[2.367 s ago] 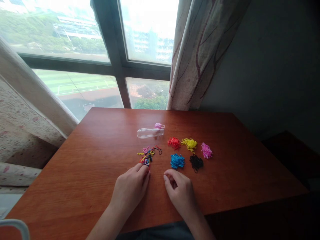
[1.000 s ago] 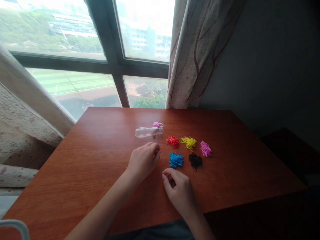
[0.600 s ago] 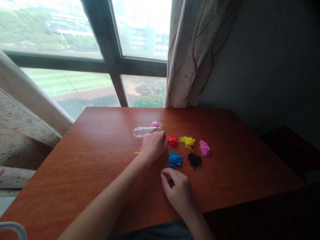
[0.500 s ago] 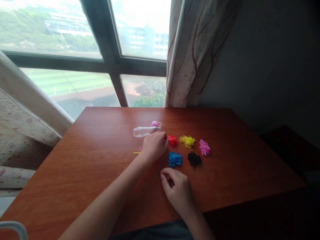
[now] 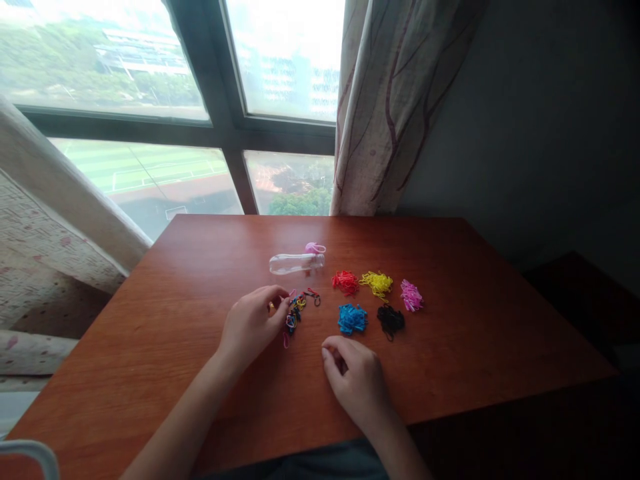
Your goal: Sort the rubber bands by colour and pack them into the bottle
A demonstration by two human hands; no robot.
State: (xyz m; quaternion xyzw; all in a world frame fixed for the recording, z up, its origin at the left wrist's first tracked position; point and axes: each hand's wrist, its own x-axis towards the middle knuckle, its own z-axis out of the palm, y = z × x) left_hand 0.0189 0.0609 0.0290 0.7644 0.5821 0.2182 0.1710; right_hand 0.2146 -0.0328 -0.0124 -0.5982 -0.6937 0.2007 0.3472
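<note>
My left hand (image 5: 253, 325) rests on the wooden table (image 5: 475, 333) with its fingers bent in a pinch, the tips at the left edge of a small mixed pile of coloured loops (image 5: 299, 309). What it pinches is too small to see. My right hand (image 5: 356, 379) lies nearer me in a loose fist, just below the blue pile (image 5: 352, 318). Sorted piles lie to the right: red (image 5: 345, 282), yellow (image 5: 377, 283), pink (image 5: 411, 295) and black (image 5: 391, 321).
A clear bottle (image 5: 295, 263) lies on its side behind the mixed pile, a pink cap (image 5: 315, 248) beside its mouth. A patterned curtain (image 5: 395, 100) hangs behind the table beside the window (image 5: 150, 100). A white rim (image 5: 30, 453) shows at the bottom left corner.
My left hand reached from the mixed pile to the red pile with a red loop, then drew back left to the mixed pile. My right hand has stayed in place.
</note>
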